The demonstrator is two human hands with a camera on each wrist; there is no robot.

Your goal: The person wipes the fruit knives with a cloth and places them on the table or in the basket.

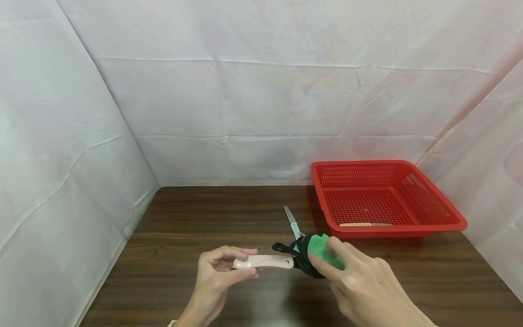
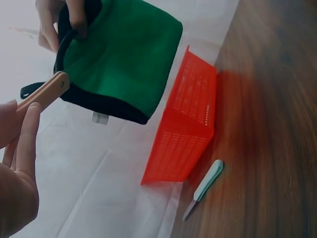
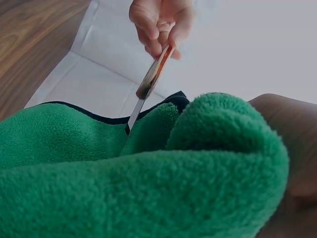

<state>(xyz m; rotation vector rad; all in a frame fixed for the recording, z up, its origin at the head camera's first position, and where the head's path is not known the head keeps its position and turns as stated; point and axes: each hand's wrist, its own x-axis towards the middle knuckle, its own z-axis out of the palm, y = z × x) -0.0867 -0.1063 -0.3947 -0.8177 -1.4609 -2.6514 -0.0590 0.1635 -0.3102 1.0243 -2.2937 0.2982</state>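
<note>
My left hand [image 1: 214,279] pinches the pale pink handle of a folding knife [image 1: 265,261] between thumb and fingers. The knife's blade is unfolded, and in the right wrist view its steel [image 3: 135,115] runs down against a fluffy green cloth [image 3: 99,198]. Black edging trims this cloth [image 1: 318,247], which my right hand [image 1: 363,281] grips bunched around the blade. In the head view the cloth covers the blade. Behind the cloth, a mint-green folding knife [image 1: 291,218] lies on the table with its blade out.
A red plastic basket [image 1: 400,230] stands at the back right of the dark wooden table [image 1: 184,227]. Inside it, near the front wall, lies a white-handled knife [image 1: 355,224]. White fabric [image 1: 245,100] hangs behind the table and along both sides.
</note>
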